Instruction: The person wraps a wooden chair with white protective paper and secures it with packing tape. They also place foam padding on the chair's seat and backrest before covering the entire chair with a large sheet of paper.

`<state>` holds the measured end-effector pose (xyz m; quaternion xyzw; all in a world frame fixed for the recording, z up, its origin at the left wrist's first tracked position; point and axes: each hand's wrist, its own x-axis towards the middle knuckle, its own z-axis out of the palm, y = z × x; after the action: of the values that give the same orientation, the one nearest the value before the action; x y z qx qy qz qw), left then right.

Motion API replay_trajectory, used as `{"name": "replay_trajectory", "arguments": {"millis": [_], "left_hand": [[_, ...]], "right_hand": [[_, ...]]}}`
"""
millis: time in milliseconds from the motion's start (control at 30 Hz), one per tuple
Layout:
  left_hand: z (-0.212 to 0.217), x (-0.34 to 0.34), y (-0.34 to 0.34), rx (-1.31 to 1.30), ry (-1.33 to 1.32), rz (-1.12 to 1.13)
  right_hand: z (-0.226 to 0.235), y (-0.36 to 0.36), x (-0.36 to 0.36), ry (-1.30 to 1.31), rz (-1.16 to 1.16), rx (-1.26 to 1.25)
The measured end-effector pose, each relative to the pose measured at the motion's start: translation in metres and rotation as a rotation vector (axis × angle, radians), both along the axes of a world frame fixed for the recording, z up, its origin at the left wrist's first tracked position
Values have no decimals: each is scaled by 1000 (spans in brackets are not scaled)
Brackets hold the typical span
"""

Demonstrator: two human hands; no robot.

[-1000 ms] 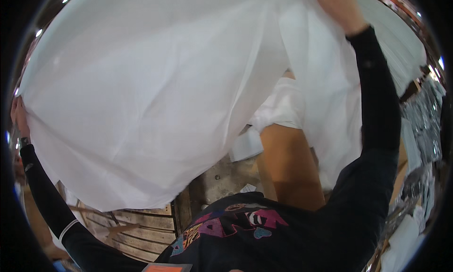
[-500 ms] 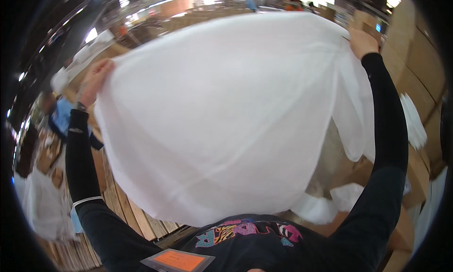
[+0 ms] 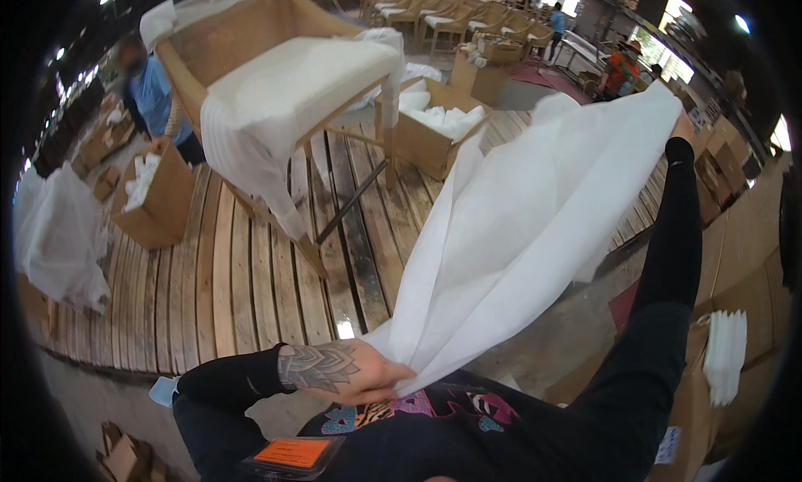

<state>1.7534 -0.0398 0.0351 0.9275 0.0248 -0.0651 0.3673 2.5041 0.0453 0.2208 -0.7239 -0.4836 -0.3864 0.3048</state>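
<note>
A large white foam packing sheet (image 3: 535, 206) stretches between my hands, sagging in loose folds. Close to my chest, my left hand (image 3: 363, 370) is closed on its near end. Out to the far right, my right hand (image 3: 685, 128) pinches the opposite corner at arm's length; its fingers are partly hidden behind the sheet. On the slatted platform ahead to the left stands a wooden chair (image 3: 186, 68) with a pale seat. White wrapping covers its top rail, arm ends and front legs.
A cardboard box (image 3: 418, 144) of white foam sits behind the chair on the wooden platform (image 3: 221, 315); another box (image 3: 159, 210) stands left. A co-worker in blue (image 3: 152, 98) is beside it. Stacked cartons (image 3: 743, 256) line my right. More chairs (image 3: 443, 18) fill the background.
The sheet was spread wide and raised before me. My left hand has come down and inward to my chest, my right slightly outward and lower. The chair has come into view.
</note>
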Motion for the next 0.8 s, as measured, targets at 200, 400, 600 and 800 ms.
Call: {"name": "replay_trajectory", "arguments": {"millis": [200,400,600,800], "left_hand": [[-39,55,15,435,112,382],[-57,112,31,612,-327,270],[-76,171,30,174,5,368],[-65,202,44,-32,-203,449]], "right_hand": [[14,87,66,-49,2,-136],[56,109,94,-117,-2,-106],[96,90,142,-152,-53,-46],[113,79,164,-163,-61,0]]}}
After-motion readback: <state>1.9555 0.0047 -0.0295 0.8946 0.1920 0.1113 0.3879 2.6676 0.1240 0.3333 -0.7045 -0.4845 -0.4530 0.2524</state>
